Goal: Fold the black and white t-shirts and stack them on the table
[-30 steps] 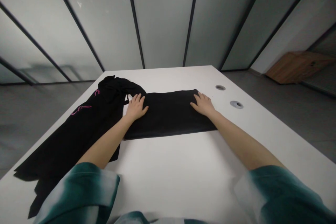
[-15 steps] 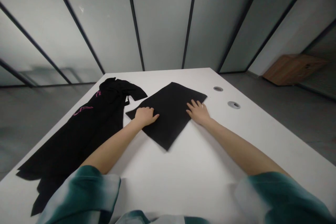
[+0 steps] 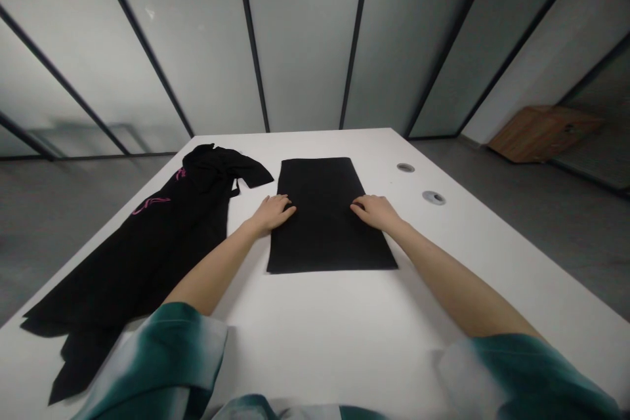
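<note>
Folded garment (image 3: pixel 327 216) turned lengthwise on white table (image 3: pixel 344 328); glass-panelled wall (image 3: pixel 295 39) behind.

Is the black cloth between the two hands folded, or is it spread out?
Folded. The black cloth lies as a neat flat rectangle with straight edges; the left hand and the right hand rest flat on its sides.

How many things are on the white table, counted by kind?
Black garments: 2, the folded black cloth and the spread black garment with pink marks.
Round cable holes in the table: 2, and.
Total: 4.
</note>
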`<control>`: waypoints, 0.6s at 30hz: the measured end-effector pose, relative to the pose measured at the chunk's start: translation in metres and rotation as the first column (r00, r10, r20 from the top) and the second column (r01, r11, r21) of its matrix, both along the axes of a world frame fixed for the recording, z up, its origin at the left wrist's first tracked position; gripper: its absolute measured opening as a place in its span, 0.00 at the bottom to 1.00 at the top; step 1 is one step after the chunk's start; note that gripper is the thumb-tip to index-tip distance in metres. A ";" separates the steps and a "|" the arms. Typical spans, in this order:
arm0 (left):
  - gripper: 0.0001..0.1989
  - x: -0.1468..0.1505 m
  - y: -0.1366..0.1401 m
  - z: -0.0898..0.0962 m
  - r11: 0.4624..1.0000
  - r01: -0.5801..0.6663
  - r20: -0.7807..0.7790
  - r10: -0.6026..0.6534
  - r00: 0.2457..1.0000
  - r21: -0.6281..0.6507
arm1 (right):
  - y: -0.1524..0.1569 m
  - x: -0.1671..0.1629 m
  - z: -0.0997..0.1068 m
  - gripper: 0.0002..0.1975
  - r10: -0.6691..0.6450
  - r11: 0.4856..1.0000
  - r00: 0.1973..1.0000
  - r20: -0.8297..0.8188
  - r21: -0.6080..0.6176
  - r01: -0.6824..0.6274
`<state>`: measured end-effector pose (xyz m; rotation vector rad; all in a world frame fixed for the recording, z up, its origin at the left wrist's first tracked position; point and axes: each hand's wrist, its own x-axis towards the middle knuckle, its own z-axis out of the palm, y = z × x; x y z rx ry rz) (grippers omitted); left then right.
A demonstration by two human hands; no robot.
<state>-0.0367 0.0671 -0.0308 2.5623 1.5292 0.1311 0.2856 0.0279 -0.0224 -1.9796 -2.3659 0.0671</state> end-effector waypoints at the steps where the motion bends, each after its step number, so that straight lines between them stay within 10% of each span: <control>1: 0.25 -0.001 0.003 0.001 0.998 -0.052 0.033 0.051 0.998 0.027 | 0.001 -0.001 0.003 0.23 -0.033 0.999 0.999 -0.014 0.013 0.033; 7: 0.27 0.005 0.020 -0.001 0.882 -0.464 0.057 0.460 0.886 0.088 | 0.020 -0.005 0.002 0.26 -0.402 0.916 0.915 -0.026 -0.001 0.402; 18: 0.17 0.021 0.058 0.006 0.851 -0.464 0.311 0.523 0.794 -0.246 | 0.044 0.009 -0.008 0.06 -0.435 0.899 0.792 -0.429 -0.166 0.405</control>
